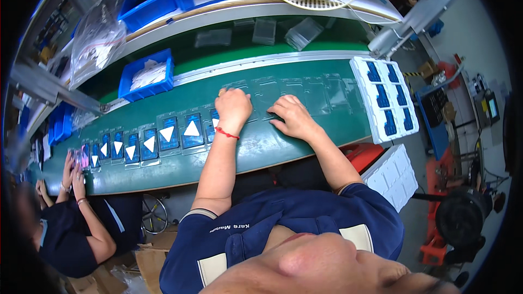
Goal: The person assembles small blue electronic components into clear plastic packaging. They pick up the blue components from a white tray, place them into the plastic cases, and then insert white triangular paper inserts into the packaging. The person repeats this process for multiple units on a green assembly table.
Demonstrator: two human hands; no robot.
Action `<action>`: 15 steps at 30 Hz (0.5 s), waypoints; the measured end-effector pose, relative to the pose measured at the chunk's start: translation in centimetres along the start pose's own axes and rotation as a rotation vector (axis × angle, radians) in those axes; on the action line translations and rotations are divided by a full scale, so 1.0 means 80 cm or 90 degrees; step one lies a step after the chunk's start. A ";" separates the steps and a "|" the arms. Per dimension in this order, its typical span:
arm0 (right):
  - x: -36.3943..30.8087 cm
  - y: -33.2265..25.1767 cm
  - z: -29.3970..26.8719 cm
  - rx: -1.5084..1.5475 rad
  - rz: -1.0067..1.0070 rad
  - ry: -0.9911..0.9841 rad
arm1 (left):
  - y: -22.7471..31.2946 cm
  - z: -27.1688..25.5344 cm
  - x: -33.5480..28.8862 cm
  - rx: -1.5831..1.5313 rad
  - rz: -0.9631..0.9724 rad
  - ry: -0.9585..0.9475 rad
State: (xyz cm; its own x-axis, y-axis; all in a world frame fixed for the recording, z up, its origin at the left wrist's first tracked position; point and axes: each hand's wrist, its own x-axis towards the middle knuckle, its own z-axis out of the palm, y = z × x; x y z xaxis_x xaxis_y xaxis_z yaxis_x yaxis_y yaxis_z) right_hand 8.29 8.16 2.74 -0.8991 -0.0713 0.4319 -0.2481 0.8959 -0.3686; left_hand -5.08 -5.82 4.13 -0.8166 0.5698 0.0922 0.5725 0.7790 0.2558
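Observation:
My left hand (234,108) is over the green bench, its fingers curled down at the edge of a clear plastic blister tray (237,85). What those fingers hold, if anything, is hidden. Under and beside that wrist lies a blue item with a white triangle (214,122), partly covered by my arm. To the right, my right hand (296,118) rests low with thumb and fingers apart, next to a clear blister tray (266,91). Leftward runs a row of packs holding dark blue cards, such as the pack (192,129), each with a white triangle on it.
More clear trays (313,91) lie to the right, before a white foam tray (375,122) of blue parts. A blue bin (125,88) of white slips stands at the back left. A fan (314,4) sits above. A co-worker's hands (78,177) work at far left.

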 end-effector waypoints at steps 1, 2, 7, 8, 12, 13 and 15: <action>-0.008 -0.001 -0.003 -0.014 0.003 0.005 | 0.000 0.001 0.001 0.001 0.003 0.005; -0.015 0.000 -0.006 -0.029 0.003 0.010 | 0.001 0.001 0.002 0.005 0.010 0.015; -0.064 0.019 -0.040 -0.124 0.078 0.100 | 0.002 0.007 -0.003 0.007 0.044 0.073; -0.078 0.029 -0.049 -0.166 0.138 0.119 | 0.003 0.008 -0.003 0.004 0.049 0.071; -0.135 0.075 -0.072 -0.298 0.403 0.083 | 0.014 0.004 -0.003 -0.024 0.032 0.011; -0.145 0.086 -0.075 -0.307 0.432 0.066 | 0.016 0.005 -0.005 -0.046 0.086 0.037; -0.152 0.095 -0.076 -0.303 0.455 0.023 | 0.016 0.007 -0.015 -0.085 0.189 0.087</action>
State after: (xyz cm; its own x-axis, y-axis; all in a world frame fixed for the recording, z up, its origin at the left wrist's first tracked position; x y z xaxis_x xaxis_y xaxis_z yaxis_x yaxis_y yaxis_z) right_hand 19.52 18.52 -0.33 -0.7680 0.5869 0.2563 0.5581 0.8097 -0.1815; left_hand -3.34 -5.34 3.81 -0.6235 0.7187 0.3078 0.7791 0.5384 0.3210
